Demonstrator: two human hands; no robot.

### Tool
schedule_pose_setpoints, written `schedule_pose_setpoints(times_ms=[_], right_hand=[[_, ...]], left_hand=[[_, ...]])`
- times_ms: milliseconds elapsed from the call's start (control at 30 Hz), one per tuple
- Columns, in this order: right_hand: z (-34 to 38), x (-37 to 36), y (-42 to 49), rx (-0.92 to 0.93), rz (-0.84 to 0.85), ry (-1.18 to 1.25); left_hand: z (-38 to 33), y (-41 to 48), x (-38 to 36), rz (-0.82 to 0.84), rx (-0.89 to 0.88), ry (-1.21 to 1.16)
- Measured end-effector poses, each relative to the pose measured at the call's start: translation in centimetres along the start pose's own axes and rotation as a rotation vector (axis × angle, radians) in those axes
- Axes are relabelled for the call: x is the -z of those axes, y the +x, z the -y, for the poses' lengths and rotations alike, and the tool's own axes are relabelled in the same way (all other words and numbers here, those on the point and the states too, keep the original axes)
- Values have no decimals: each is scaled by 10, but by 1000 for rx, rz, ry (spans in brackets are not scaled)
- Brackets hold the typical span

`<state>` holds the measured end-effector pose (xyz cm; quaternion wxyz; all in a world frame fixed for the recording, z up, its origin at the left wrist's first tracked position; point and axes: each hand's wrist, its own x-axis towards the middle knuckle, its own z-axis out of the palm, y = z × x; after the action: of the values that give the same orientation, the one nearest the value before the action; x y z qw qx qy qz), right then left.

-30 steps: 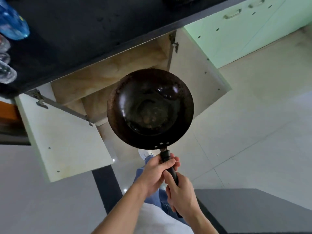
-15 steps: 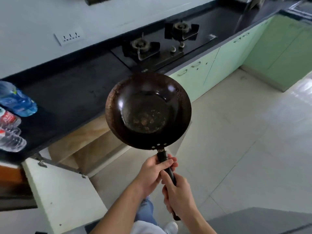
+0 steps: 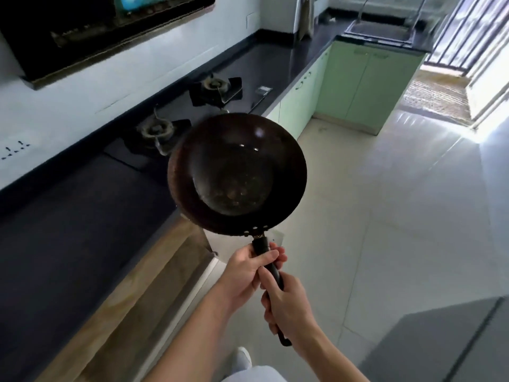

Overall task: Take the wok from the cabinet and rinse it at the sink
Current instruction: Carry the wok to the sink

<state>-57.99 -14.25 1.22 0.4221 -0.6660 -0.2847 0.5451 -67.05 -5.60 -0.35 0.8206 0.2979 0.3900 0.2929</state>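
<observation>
I hold a dark round wok (image 3: 237,175) in the air in front of me, its bowl facing up and some brown residue at the bottom. My left hand (image 3: 248,274) grips the black handle just under the rim. Lower on the same handle, my right hand (image 3: 289,307) is wrapped around it. The steel sink (image 3: 380,33) lies far off at the top right, set in the black counter past the corner. The open cabinet (image 3: 154,271) lies below the wok on the left, its wooden inside showing.
A two-burner gas hob (image 3: 190,111) sits in the black counter (image 3: 68,230) along the left. Green cabinet fronts (image 3: 366,86) run to the far corner. The pale tiled floor (image 3: 385,216) stretches toward the sink. A grey surface (image 3: 440,346) stands at the lower right.
The view has swung up and to the right, from the open cabinet to the hob and the far sink. The wok stays in both hands, carried away from the cabinet.
</observation>
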Motion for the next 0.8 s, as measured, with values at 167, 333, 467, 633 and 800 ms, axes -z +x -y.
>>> schedule_pose_setpoints(times_ms=[167,333,467,633,800], right_hand=[[15,7,18,26,-103,33],[25,29,37,41,-177,107],[30,55,60,27,-249,162],[41,102,106,18,-313,212],[62,167,161,31,-329,250]], left_hand=[[-15,38,-9,123,50,27],[-21,73,-34,185,99,45],[-21,104,-62,222,126,120],[-21,168,-105,241,169,176],[-25,243,-159,246,215,217]])
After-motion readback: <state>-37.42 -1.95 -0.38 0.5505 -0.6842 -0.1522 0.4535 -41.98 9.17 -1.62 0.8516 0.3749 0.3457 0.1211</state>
